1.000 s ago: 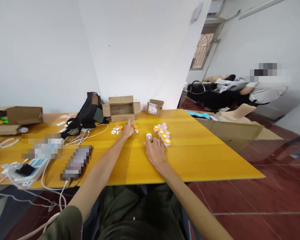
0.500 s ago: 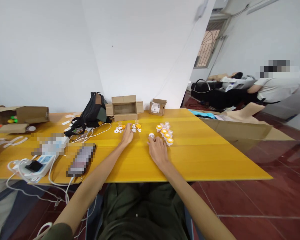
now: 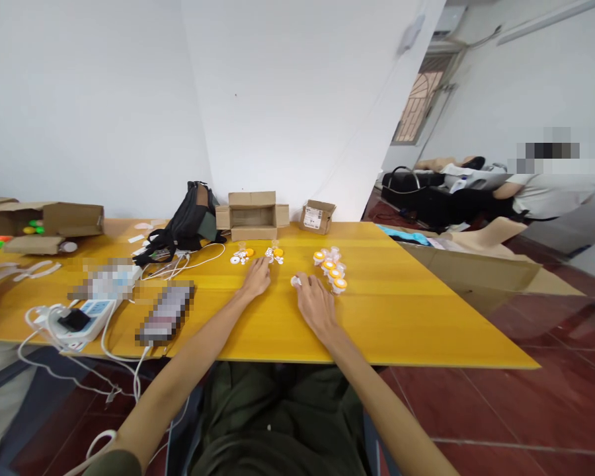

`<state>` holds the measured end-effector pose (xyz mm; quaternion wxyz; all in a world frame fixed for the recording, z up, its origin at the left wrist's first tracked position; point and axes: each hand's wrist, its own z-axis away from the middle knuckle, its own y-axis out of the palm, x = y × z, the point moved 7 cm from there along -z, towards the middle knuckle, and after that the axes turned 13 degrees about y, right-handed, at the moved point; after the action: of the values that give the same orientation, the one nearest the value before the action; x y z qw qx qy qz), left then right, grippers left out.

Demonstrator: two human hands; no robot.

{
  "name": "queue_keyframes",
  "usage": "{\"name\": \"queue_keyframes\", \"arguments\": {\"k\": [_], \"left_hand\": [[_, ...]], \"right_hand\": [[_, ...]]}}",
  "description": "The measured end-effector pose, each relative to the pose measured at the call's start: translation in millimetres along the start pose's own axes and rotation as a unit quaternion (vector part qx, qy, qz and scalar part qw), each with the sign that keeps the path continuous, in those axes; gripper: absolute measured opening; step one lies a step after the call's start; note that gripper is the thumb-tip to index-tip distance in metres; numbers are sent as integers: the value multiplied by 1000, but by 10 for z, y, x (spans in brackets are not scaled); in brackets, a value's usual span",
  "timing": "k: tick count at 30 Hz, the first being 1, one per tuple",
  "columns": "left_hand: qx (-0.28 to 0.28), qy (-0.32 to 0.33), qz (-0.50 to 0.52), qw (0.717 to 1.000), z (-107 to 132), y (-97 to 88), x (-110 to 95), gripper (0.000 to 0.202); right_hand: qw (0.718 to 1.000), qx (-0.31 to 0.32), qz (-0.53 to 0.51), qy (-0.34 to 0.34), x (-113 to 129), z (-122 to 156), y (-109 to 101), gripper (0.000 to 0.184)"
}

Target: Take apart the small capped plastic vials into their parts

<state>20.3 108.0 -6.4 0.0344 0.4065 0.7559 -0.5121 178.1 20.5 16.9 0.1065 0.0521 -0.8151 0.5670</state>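
Note:
My left hand rests palm down on the yellow table, fingers close together and slightly curled, just short of a scatter of small white and orange parts and a second little group. What its fingers hold, if anything, is hidden. My right hand lies palm down beside it, its fingertips closed on a small white round piece. A cluster of orange-topped clear caps stands just right of that hand.
Behind the parts sit an open cardboard box, a smaller box and a black backpack. White cables, a power strip and a phone lie at left. Another person sits far right.
My left hand has drawn back toward me from the small parts. My right hand stays at the white piece. The view has shifted slightly.

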Motion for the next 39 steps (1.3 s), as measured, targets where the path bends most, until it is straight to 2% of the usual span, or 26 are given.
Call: {"name": "queue_keyframes", "arguments": {"k": [6,11,15,19,24,27,29,33,39], "left_hand": [[-35,-5,66,997,17,-25,-22,44],[-54,18,143,988,71,-51,-215,41],[1,28,234,972,202,89,-432,38],[28,39,241,969,298,146,-564,28],[-12,0,236,972,301,78,-467,22],[-36,-28,259,965,298,64,-383,25],[-47,-45,278,958,300,72,-338,25],[-54,-60,302,950,305,96,-298,25],[-41,-51,319,945,295,90,-315,25]], "right_hand": [[997,-25,-77,-13,-25,3,66,25],[975,-9,-220,-28,-121,-53,110,26],[942,25,-335,-16,-198,-128,127,27],[904,55,-423,-12,-184,-167,129,33],[850,101,-517,3,-57,-246,194,41],[811,138,-567,31,43,-317,289,50],[795,143,-588,43,85,-346,333,53],[790,128,-598,43,88,-340,359,52],[810,117,-574,17,55,-311,305,42]]}}
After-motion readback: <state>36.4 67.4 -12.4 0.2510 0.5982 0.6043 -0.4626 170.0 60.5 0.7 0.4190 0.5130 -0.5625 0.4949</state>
